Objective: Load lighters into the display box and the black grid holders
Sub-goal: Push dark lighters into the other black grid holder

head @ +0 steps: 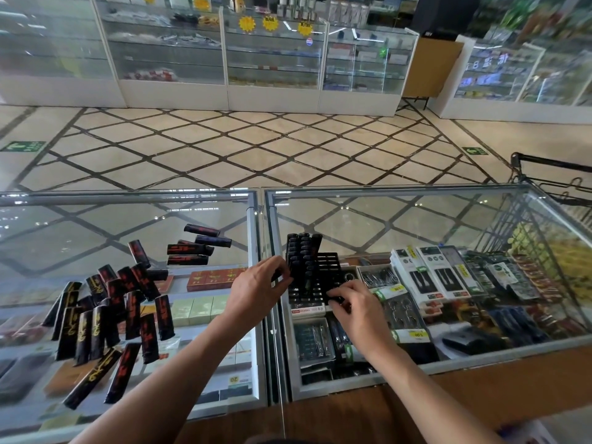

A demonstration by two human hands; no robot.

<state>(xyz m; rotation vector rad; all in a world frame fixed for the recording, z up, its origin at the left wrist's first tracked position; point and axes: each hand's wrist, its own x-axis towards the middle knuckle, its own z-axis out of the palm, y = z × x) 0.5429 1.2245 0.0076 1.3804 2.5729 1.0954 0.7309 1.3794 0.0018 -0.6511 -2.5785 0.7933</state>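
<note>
Black tubular lighters point(302, 251) are filling the black plastic grid holder point(326, 267); my left hand point(256, 288) is gripping its edge to steady it, my right hand point(354, 304) is pinching one more lighter point(334, 299).

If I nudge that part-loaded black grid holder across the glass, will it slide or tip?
The grid holder probably slides easily on the smooth glass. It may be top-heavy at the far end, where tall lighters stand bunched.

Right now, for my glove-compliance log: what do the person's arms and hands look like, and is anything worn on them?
The left hand and right hand wear no gloves, and no ring, watch or bracelet shows. The left forearm and right forearm are bare down to the frame's edge; no sleeve is in view.
</note>
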